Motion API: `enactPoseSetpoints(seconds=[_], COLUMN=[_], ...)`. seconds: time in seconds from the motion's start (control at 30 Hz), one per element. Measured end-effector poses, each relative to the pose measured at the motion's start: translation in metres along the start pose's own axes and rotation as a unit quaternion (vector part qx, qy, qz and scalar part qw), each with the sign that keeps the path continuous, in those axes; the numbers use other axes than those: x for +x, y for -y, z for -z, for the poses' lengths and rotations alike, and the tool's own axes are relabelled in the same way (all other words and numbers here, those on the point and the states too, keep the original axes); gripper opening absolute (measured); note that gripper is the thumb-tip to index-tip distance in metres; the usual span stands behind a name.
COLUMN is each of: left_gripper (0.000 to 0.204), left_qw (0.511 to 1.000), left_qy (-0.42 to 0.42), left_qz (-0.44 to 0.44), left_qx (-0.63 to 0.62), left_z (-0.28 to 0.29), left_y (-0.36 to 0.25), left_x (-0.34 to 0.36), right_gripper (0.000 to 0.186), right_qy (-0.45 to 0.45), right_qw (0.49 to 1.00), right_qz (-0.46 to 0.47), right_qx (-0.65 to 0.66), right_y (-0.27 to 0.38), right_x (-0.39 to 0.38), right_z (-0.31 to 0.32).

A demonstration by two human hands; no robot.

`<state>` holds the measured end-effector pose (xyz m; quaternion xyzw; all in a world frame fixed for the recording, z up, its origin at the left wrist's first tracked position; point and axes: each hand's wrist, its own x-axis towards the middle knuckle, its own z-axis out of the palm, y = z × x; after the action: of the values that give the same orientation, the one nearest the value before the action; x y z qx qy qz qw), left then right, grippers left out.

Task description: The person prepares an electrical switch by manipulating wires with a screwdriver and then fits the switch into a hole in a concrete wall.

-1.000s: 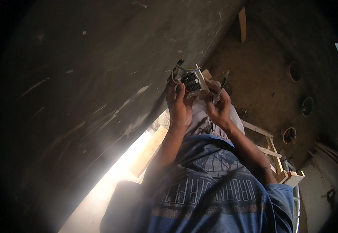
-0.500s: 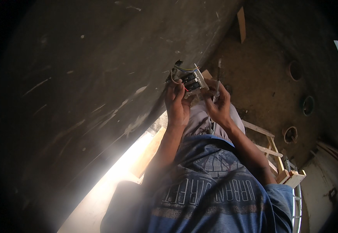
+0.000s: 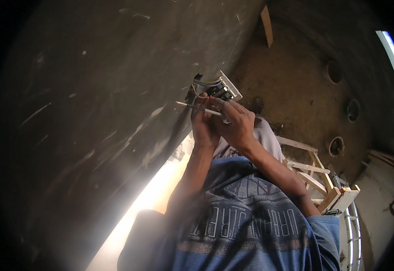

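Observation:
A white switch plate (image 3: 231,86) with black modules (image 3: 221,92) on its back stands out from the wall, tilted. Several thin wires (image 3: 208,83) run to it from a hole in the wall. My left hand (image 3: 203,128) is closed at the plate's near edge, its fingertips by the modules; part of its grip is hidden. Crossing in front of it, my right hand (image 3: 239,123) is closed round a slim, pen-like screwdriver (image 3: 211,111) that points left toward the wall. The right thumb and forefinger are at a red wire end (image 3: 211,96) beside the modules.
The dark plastered wall (image 3: 93,99) fills the left side. Down on the right are a wooden frame (image 3: 312,169), a metal ladder (image 3: 351,235) and several round containers (image 3: 336,146) on the brown floor. A plank (image 3: 267,26) leans at the far end.
My right hand has moved left, from the plate's outer side to the modules beside my left hand. The screwdriver has swung from upright to pointing left. The plate has tilted slightly.

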<state>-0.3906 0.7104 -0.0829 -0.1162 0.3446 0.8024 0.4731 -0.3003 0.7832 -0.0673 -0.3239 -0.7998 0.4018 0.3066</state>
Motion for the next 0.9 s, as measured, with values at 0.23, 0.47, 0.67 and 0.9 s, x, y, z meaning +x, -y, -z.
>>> enactPoseSetpoints(seconds=[0.23,0.47,0.67,0.9], left_gripper=[0.038,0.037,0.032,0.027], left_qw=[0.994,0.981,0.976,0.991], left_qy=[0.036,0.034,0.099,0.063], left_qz=[0.070,0.160,0.155,0.101], left_qx=[-0.077,-0.107,-0.120,-0.059], left_z=[0.001,0.010,0.013,0.014], left_y=[-0.009,-0.014,-0.019,-0.014], left_x=[0.005,0.023,0.037,0.044], right_gripper=[0.051,0.055,0.048,0.037], right_qy=[-0.011,0.005,-0.024,-0.036], right_qw=[0.999,0.999,0.998,0.997], right_qz=[0.036,0.045,0.010,-0.005], right_qx=[0.008,0.031,0.054,0.067], right_y=[-0.011,-0.018,-0.011,-0.013], right_x=[0.001,0.000,-0.002,0.004], right_z=[-0.006,-0.013,-0.016,-0.019])
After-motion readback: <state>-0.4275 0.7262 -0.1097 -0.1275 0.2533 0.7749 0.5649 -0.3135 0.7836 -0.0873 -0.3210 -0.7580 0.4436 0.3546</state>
